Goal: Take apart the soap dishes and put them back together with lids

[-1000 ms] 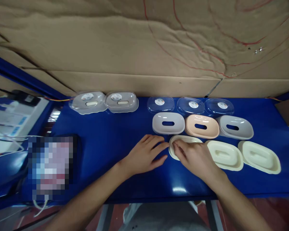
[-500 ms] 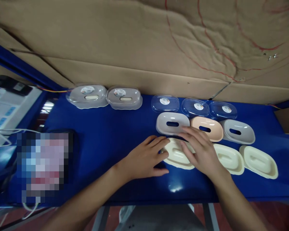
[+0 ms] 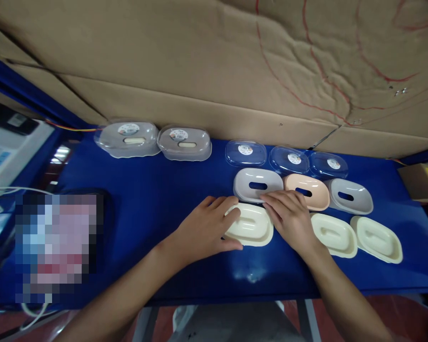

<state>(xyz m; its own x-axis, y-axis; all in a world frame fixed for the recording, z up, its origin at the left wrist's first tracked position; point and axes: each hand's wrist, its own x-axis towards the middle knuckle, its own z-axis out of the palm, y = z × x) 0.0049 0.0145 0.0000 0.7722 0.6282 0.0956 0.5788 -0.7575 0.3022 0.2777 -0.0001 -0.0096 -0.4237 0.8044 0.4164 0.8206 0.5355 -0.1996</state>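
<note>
My left hand (image 3: pixel 209 230) wraps its fingers and thumb around the left end of a cream oval tray (image 3: pixel 251 225), which lies on the blue table. The tray's left edge is partly hidden by the fingers. My right hand (image 3: pixel 290 221) has its fingers drawn together at the near right rim of a grey oval tray (image 3: pixel 244 178) with a slot in its middle. Beside that tray is a peach slotted tray (image 3: pixel 323 194), partly behind my right hand. Another grey slotted tray (image 3: pixel 358 199) lies further right.
Two more cream trays (image 3: pixel 337 237) lie right of my right hand. Clear lids (image 3: pixel 260 159) with round stickers line the back. Two lidded boxes (image 3: pixel 185 151) stand at the back left, against the cardboard wall (image 3: pixel 164 61). A pixelated item (image 3: pixel 60 237) lies at left.
The cream tray has shifted left together with my left hand. My right hand has come off the cream tray's right side, and its fingers have closed at the grey tray's near rim.
</note>
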